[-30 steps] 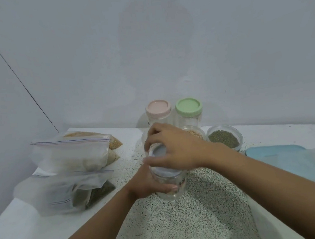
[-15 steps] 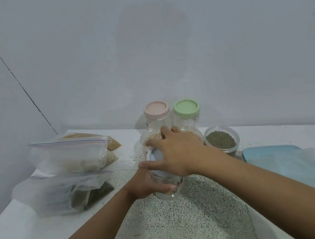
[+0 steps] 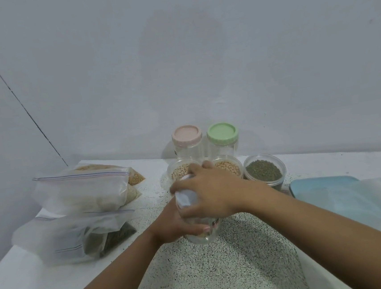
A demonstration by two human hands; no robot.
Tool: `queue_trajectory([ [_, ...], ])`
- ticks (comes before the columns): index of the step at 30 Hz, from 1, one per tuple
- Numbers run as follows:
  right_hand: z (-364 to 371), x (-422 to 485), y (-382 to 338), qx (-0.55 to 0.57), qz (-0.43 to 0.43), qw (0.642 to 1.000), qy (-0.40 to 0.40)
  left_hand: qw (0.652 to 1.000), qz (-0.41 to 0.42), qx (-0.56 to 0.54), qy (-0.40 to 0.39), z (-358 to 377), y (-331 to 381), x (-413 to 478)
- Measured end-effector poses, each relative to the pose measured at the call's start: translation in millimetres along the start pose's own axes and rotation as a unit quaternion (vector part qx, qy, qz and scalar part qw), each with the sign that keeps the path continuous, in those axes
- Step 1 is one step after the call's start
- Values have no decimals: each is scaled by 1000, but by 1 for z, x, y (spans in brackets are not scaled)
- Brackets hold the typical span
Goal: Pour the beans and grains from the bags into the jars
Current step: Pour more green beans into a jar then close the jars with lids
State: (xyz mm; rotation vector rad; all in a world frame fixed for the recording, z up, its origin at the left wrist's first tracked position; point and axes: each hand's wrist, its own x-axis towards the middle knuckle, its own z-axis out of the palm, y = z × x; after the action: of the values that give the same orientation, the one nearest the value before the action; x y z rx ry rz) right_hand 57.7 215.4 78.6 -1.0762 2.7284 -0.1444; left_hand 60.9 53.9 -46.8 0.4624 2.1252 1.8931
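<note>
A clear jar [image 3: 203, 236] is held upright low over the speckled counter [image 3: 220, 272], just in front of the open jars of beans [image 3: 228, 168]. Its body is wrapped by the left hand [image 3: 176, 225], and its pale lid [image 3: 185, 197] is gripped from above by the right hand [image 3: 210, 193], fingers curled round the rim. A lid step appears to be in hand; loosening or tightening cannot be told. If opening is meant, the lid must be lifted clear and a zip bag [image 3: 82, 192] fetched from the left for pouring.
</note>
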Motion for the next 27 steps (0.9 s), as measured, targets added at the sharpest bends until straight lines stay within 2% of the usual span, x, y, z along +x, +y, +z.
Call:
queue_trajectory([
  [2, -7, -2, 0, 42, -79, 995, -35, 1000, 7, -11, 0, 0, 3, 0],
  [3, -10, -3, 1, 76, -92, 992, -40, 1000, 7, -13, 0, -1, 4, 1],
  [5, -12, -5, 4, 125, -66, 990, -23, 1000, -1, -16, -3, 0, 5, 1],
  [6, -10, -5, 4, 105, -38, 994, 0, 1000, -5, -15, -1, 1, 3, 0],
  [8, -3, -5, 2, -13, 23, 999, 33, 1000, 4, 0, -5, 3, 2, -3],
  [10, 5, -3, -3, -66, 50, 996, 33, 1000, 16, 15, -4, 2, 2, -1],
  [13, 6, -2, -4, -75, -7, 997, 29, 999, 15, 27, 14, 2, 7, -1],
  [16, -7, -4, -1, -52, -75, 996, -9, 998, 4, 57, 2, 3, 6, -4],
  [19, -20, -10, 7, 53, -80, 995, 8, 999, 18, 44, 3, 3, 6, -2],
  [22, -23, -22, 22, 190, -29, 977, 92, 998, 30, 53, 16, 4, 7, -1],
  [23, -21, -27, 27, 252, -12, 959, 130, 997, 29, 68, 21, 4, 5, -1],
  [25, -13, -40, 35, 402, 30, 893, 199, 995, 24, 90, 36, 3, 3, -2],
  [26, -5, -48, 41, 445, 58, 865, 224, 994, 22, 98, 41, 2, 0, -2],
  [27, 3, -54, 47, 454, 85, 853, 241, 993, 22, 104, 45, 1, -1, -2],
])
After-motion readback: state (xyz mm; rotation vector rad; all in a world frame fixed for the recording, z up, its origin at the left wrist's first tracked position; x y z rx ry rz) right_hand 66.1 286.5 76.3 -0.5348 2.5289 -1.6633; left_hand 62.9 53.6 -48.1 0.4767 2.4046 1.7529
